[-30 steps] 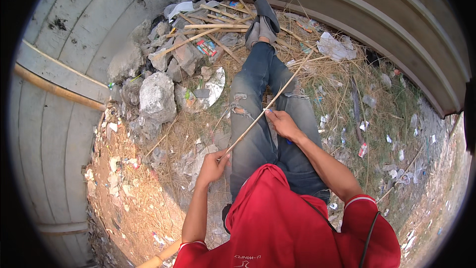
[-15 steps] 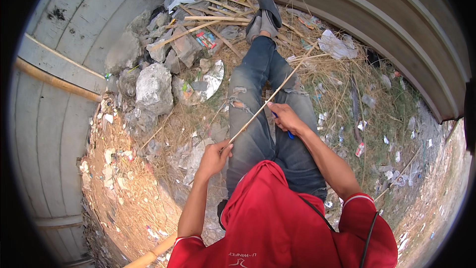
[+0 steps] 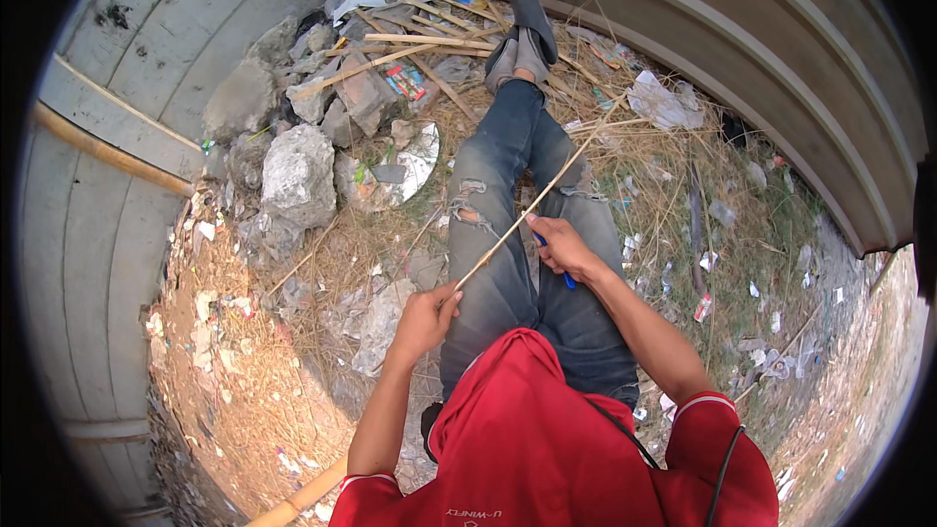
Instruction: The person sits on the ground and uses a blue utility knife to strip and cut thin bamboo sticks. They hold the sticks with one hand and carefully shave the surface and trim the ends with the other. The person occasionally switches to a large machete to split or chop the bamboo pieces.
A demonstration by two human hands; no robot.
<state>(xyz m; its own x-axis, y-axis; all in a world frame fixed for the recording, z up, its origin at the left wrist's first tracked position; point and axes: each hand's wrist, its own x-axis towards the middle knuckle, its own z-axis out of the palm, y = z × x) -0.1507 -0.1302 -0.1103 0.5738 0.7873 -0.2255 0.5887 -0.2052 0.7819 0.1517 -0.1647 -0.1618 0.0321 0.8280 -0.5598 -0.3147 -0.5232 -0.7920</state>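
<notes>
A long, thin bamboo strip (image 3: 561, 174) slants across my outstretched legs, from the near left to beyond my knees. My left hand (image 3: 425, 322) is closed around its near end, beside my left thigh. Over my right thigh, my right hand (image 3: 564, 246) grips a blue-handled tool (image 3: 570, 280) and meets the strip partway along. The fingers hide much of the tool, and I cannot make out its working end. The strip's far end reaches over the dry grass near my feet.
Loose bamboo strips (image 3: 429, 39) lie around my crossed feet. Grey rocks (image 3: 299, 178) and litter are heaped on the left. Metal sheeting (image 3: 781, 49) curves along the far right, and a panel wall (image 3: 98, 283) stands left. A bamboo pole (image 3: 310, 494) lies near my left elbow.
The view has shifted slightly, and the legs and hands sit a little lower in it. Both hands keep their hold, with little visible movement along the bamboo strip.
</notes>
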